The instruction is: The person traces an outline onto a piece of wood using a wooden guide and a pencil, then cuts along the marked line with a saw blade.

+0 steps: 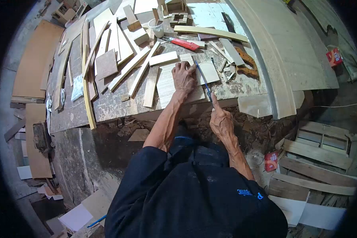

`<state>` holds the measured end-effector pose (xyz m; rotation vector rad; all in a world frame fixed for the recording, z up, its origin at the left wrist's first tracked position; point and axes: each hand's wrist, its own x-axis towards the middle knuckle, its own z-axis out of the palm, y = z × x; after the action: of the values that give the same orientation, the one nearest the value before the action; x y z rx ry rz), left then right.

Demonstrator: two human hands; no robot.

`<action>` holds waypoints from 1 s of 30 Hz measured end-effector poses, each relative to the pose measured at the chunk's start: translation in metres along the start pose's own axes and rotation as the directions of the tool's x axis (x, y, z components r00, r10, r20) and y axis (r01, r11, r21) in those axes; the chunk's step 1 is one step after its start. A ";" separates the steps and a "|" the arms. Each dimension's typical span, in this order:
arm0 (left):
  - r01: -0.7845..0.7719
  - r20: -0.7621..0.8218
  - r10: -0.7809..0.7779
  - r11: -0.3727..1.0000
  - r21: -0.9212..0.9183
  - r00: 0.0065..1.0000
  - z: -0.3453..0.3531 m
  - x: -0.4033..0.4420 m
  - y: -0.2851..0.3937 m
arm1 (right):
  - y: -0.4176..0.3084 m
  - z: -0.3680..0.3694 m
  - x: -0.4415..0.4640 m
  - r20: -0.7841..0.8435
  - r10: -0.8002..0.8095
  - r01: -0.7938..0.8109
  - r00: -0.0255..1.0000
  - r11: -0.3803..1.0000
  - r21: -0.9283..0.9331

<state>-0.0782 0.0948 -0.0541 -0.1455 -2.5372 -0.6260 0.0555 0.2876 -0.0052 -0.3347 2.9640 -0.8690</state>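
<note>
My left hand [184, 79] presses down on a pale thin wooden board [166, 84] near the front edge of the workbench, its fingers bent. My right hand [220, 117] is closed round the handle of a thin blue tool [202, 76], held just past the bench edge. The tool's narrow blue length points away from me and lies over the pale board, right of my left hand. A small wooden block [163, 58] sits just beyond the left hand. What is under my left palm is hidden.
Wooden strips [129, 68] cover the workbench [119, 106] at left. Beyond my hands are a red cutter [185, 43], a white cup [156, 28] and a saw's wooden handle [246, 63]. Planks [317, 154] lie low at right. A long curved panel [265, 51] spans the bench's right.
</note>
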 end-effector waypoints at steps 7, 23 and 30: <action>0.026 0.067 -0.027 0.999 0.022 0.997 -0.006 0.000 0.004 | 0.023 0.033 0.002 0.046 -0.075 0.084 0.996 0.969 -0.231; -0.033 -0.041 0.035 0.998 0.045 0.999 0.001 0.000 0.001 | -0.014 -0.003 0.001 0.078 0.026 -0.021 0.997 0.998 -0.062; 0.023 0.026 -0.026 0.996 0.084 0.999 -0.006 -0.001 0.007 | -0.005 0.000 -0.008 0.049 -0.047 0.051 0.998 0.994 -0.093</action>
<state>-0.0732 0.0985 -0.0468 -0.0941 -2.5903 -0.5301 0.0643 0.2854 -0.0033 -0.4268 2.9712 -0.7167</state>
